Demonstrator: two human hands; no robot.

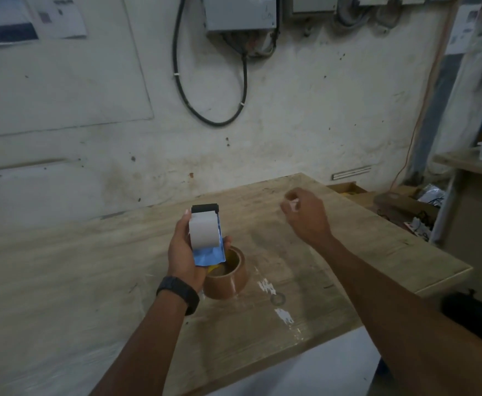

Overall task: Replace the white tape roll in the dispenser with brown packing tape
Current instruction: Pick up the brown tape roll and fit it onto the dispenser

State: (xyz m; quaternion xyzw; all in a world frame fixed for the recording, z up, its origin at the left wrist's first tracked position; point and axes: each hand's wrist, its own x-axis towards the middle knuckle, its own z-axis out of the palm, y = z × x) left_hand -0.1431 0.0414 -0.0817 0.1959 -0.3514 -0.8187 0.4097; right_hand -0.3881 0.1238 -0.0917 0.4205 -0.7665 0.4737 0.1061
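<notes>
Just left of frame centre, the left hand (pixel 186 250) wraps the dispenser (pixel 206 238), the white tape roll (pixel 204 230) seated in it. The brown packing tape (pixel 226 274) lies flat on the table (pixel 377 252), directly beneath that hand. Upper right, the right hand (pixel 305 214) hovers loosely curled, apparently pinching a pale scrap.

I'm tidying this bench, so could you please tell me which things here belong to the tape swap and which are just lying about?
Job:
- dispenser holding the white tape roll, in the left hand
- brown packing tape on the table

Lying about:
- washer-like ring
- open cardboard box behind the table
- wall cable
</notes>
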